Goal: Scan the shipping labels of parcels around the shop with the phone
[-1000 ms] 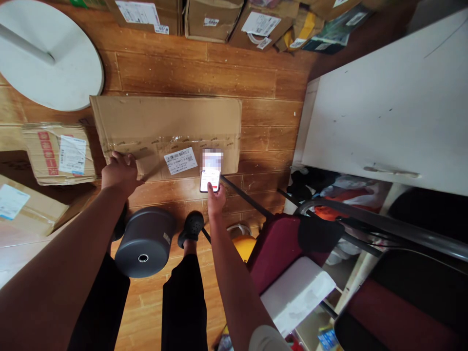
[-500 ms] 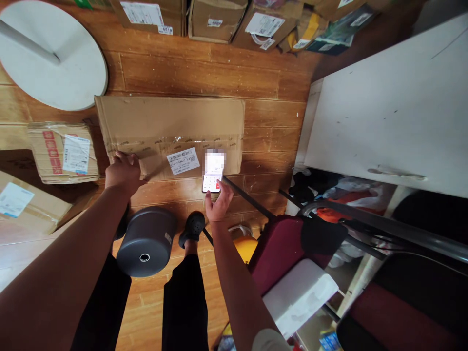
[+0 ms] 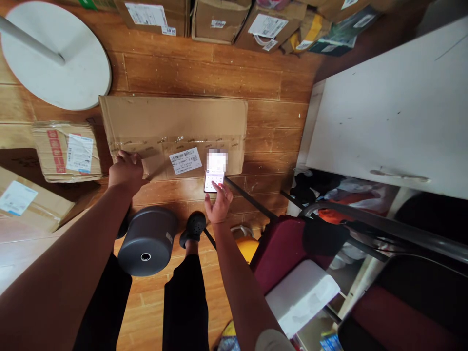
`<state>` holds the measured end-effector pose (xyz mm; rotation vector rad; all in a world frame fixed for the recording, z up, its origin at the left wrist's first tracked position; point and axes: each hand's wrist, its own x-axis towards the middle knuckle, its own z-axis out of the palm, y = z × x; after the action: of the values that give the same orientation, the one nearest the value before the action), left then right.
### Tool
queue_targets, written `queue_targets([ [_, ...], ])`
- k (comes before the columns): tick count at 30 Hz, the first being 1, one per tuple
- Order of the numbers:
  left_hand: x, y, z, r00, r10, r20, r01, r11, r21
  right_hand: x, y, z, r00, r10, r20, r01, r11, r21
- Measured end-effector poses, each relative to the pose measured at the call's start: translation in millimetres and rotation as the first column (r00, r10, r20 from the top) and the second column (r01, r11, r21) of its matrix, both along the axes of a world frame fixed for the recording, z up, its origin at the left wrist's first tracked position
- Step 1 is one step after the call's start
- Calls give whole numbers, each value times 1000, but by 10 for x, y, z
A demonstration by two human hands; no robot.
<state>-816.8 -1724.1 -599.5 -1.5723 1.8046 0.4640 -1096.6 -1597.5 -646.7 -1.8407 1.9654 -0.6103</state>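
Observation:
A long, flat cardboard box [image 3: 175, 117] with clear tape and a white barcode label [image 3: 185, 161] lies across the middle of the view. My left hand [image 3: 127, 171] is closed on its near left corner, fingers curled over the top and thumb sticking out to the right. At the box's near edge, right of the label, is a phone [image 3: 213, 179] with a lit number keypad; the upper screen is blurred out. Over the keypad my right hand [image 3: 218, 204] holds its fingers apart, the index finger on or just above the lower keys. It does not grip the phone.
A grey stool [image 3: 146, 248] stands between my legs. Left are a smaller taped carton [image 3: 47, 151] and a white round base [image 3: 84, 73] with a pole. Parcels [image 3: 221, 19] line the far side. A maroon chair [image 3: 280, 243] and white cabinet [image 3: 387, 107] stand right.
My right index finger has shifted left across the keypad, and the lower part of the phone screen looks different. My left hand stays on the box. The whole view has slid slightly.

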Motion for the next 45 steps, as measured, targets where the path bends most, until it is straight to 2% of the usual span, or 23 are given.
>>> queue_targets([
  [2,-4,-4,13,1000,-1,-1,1,1000,5,-7,10,8,1000,27,-4,-27,1000,-12],
  [6,-13,-16,38,1000,-14,19,14,1000,17,-11,8,15,997,75,-35,-73,996,45],
  [13,-16,-16,30,1000,-18,25,18,1000,17,13,-27,25,1000,21,10,-21,1000,-2],
  [18,-7,4,3,999,-32,6,32,999,-6,49,-103,41,1000,0,11,-1,998,66],
  [25,3,6,-5,998,-42,35,42,999,6,141,-304,47,996,90,27,-93,987,129],
  [30,4,0,-3,1000,-23,-3,23,1000,2,225,-422,24,998,37,43,-43,988,145],
  [34,-11,-10,29,1000,-25,6,25,999,22,229,-416,-4,998,-31,60,24,994,111],
  [40,9,3,-5,999,-39,14,39,999,-2,133,-256,-75,976,-202,-83,203,979,1],
  [45,24,4,-12,999,-44,0,44,999,2,90,-202,-96,969,-205,-139,209,978,14],
])
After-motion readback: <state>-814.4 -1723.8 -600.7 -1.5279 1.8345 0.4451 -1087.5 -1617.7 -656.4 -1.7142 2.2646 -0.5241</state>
